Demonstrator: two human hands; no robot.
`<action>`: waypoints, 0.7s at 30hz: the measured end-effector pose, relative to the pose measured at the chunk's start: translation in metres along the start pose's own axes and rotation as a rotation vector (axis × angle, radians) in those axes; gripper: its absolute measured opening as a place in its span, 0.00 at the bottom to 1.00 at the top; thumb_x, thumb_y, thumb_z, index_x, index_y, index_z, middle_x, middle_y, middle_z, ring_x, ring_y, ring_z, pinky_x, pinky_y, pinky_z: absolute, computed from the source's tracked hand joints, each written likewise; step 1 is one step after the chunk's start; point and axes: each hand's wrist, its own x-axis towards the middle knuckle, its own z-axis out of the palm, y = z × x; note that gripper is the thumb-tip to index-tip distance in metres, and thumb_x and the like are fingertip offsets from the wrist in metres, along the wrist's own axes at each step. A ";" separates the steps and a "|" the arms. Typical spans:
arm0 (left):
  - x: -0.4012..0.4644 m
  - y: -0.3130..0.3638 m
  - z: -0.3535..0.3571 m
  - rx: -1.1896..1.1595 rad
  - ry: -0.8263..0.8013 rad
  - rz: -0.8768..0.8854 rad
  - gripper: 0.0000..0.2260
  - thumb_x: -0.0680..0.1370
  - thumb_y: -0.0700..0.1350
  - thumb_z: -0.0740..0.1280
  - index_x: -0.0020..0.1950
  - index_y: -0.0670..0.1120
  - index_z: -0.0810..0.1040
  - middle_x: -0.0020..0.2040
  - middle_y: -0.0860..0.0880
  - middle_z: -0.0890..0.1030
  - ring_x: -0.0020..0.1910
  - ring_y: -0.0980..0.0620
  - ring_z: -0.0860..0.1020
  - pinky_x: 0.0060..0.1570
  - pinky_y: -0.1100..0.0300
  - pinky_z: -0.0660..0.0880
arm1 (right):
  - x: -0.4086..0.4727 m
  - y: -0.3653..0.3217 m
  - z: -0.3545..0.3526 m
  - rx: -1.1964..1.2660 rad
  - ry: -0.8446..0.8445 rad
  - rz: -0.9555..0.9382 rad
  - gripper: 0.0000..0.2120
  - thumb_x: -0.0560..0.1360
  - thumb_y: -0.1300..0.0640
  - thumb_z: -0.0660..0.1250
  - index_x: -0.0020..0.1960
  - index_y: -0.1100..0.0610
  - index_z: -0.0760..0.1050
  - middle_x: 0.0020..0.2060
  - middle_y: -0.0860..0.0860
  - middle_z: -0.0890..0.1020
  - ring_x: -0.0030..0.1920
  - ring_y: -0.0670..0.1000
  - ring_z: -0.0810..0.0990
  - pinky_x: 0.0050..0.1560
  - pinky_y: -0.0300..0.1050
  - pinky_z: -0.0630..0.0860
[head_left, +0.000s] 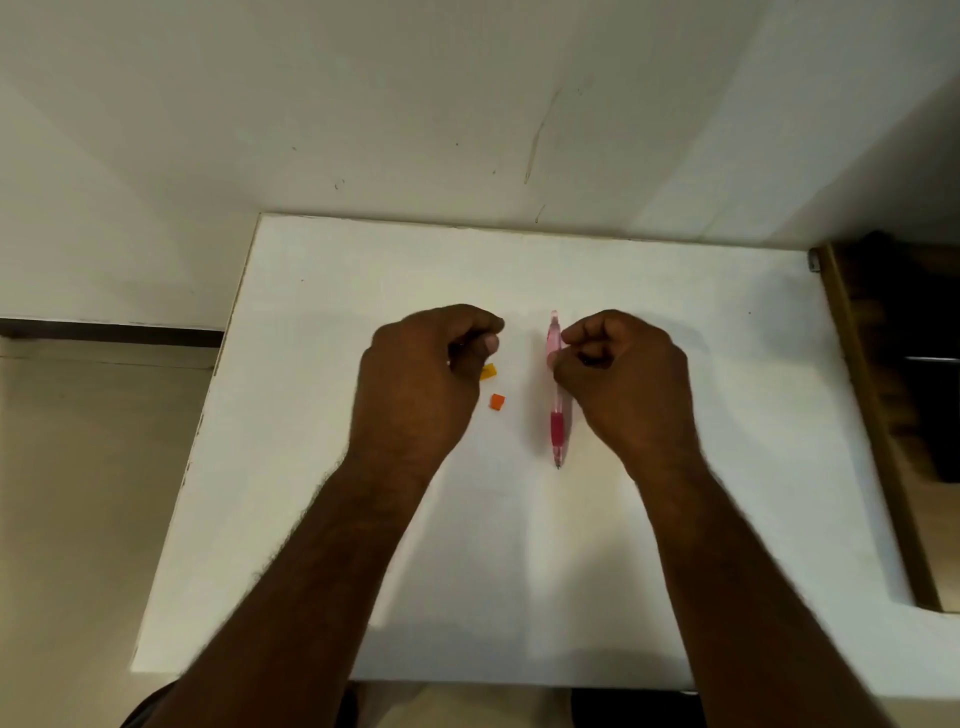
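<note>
While left hand (422, 375) curls, right hand (626, 376) pinches pen (557, 427).

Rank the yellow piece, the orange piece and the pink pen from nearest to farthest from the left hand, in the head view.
1. yellow piece, beside the thumb of the left hand.
2. orange piece, slightly lower right.
3. pink pen, farther right, by the right hand.

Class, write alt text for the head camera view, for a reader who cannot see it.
Two curled hands are over a white table: the right hand meets the barrel of a pink pen lying flat, and the left hand sits beside a yellow-orange piece and an orange piece. Whether either hand grips anything cannot be told.
</note>
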 end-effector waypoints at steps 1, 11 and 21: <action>0.001 -0.002 -0.001 0.019 0.016 -0.010 0.07 0.78 0.47 0.70 0.53 0.54 0.85 0.49 0.57 0.86 0.45 0.59 0.81 0.47 0.73 0.72 | -0.001 0.001 0.002 -0.056 -0.019 -0.011 0.06 0.72 0.57 0.75 0.48 0.50 0.83 0.41 0.44 0.86 0.44 0.47 0.85 0.52 0.47 0.81; 0.005 -0.012 -0.005 0.130 0.043 -0.036 0.06 0.78 0.49 0.69 0.51 0.57 0.85 0.49 0.58 0.85 0.42 0.58 0.80 0.46 0.63 0.74 | -0.005 -0.002 0.006 -0.230 -0.020 -0.101 0.06 0.74 0.51 0.75 0.50 0.50 0.82 0.45 0.46 0.84 0.44 0.49 0.83 0.46 0.41 0.72; 0.008 -0.022 -0.004 0.243 -0.016 -0.128 0.06 0.75 0.50 0.72 0.52 0.56 0.84 0.45 0.58 0.84 0.43 0.56 0.80 0.41 0.63 0.68 | -0.022 -0.014 0.025 -0.437 -0.200 -0.278 0.11 0.75 0.44 0.73 0.55 0.47 0.85 0.51 0.50 0.83 0.52 0.53 0.83 0.47 0.40 0.70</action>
